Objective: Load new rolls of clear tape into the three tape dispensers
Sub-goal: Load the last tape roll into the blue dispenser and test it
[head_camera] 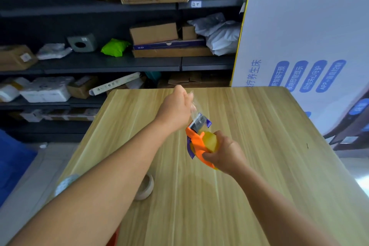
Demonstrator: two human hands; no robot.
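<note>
Two bare hands work above the middle of a pale wooden counter [259,166]. The right hand [225,154], just right of centre, is clenched around the orange handle of a tape dispenser [196,142], which carries a yellowish roll of clear tape [211,142] beside the thumb. The dispenser tilts up and away, its toothed blade end toward the upper middle of the frame. The left hand [175,106], above and to the left of it, pinches a strip of clear tape [192,104] that runs from the fingers down to the blade end. An empty cardboard tape core [144,187] lies on the counter lower left of centre, partly hidden under the left forearm. Another roll [65,183] shows at the counter's left edge, blurred. Dark shelves [111,64] with cardboard boxes and parcels fill the upper left, and a large white printed carton [299,32] stands at the upper right.
</note>
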